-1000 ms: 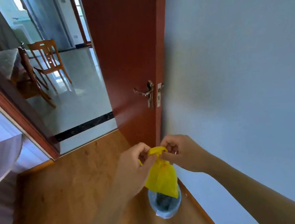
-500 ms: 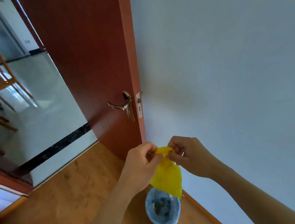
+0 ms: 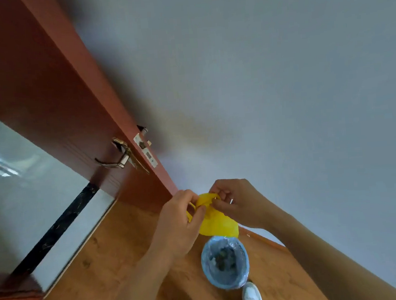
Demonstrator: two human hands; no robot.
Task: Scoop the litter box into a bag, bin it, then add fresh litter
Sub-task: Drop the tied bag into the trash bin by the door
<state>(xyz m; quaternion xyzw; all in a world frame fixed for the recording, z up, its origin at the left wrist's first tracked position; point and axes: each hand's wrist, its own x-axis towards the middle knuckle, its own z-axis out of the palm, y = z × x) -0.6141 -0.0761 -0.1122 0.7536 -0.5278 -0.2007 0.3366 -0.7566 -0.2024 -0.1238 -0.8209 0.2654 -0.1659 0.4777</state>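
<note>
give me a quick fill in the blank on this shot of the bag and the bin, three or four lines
1. Both hands, left hand and right hand, pinch the top of a ____ bag.
2. Straight below the bag stands a bin lined in ____ plastic.
3. The door handle sits on a ____-coloured door.
4. The bin rests on a ____ floor.

Missing words: yellow; blue; reddish-brown; wooden

Daylight comes in from the left of the frame, glaring white off the pale floor (image 3: 17,187) beyond the red door (image 3: 45,90). The grey wall (image 3: 281,72) is evenly lit, with a soft shadow beside the door edge (darkest near the latch). The frame is tilted and softly motion-blurred; straight lines bow towards the edges.
</note>
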